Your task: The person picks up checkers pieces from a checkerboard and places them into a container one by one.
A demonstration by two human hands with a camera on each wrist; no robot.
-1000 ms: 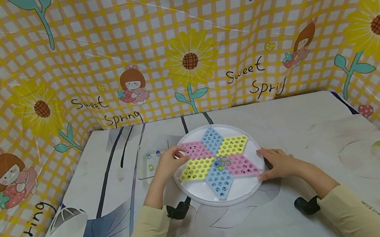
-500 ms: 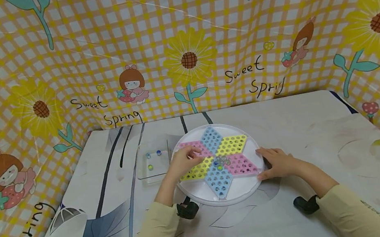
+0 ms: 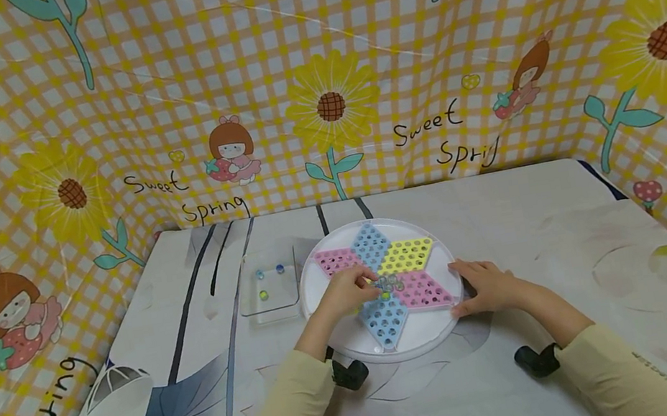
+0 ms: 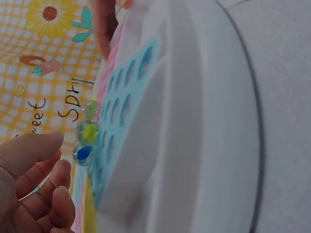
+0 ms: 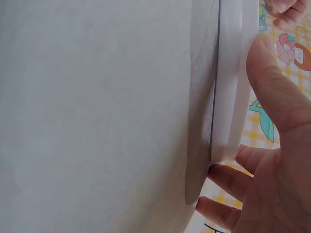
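A round white game board [image 3: 422, 336] lies on the table, with a star of pink, blue and yellow perforated diamonds. A small cluster of glass marbles [image 3: 390, 284] sits at the star's centre and shows in the left wrist view as marbles [image 4: 86, 132] in a row. My left hand [image 3: 368, 284] reaches over the board. Its loosely curled fingers [image 4: 46, 191] are right beside the cluster and hold nothing. My right hand [image 3: 467, 288] grips the board's right rim [image 5: 232, 97], with the thumb [image 5: 272, 82] on top and the fingers at the edge below.
A clear square tray [image 3: 271, 303] with three marbles stands just left of the board. A checked cloth with sunflowers walls the table on three sides. Bare tabletop [image 3: 576, 249] stretches to the right and in front.
My left hand has moved right, from the board's left pink section to the marbles at the centre. The right hand and the board have stayed put.
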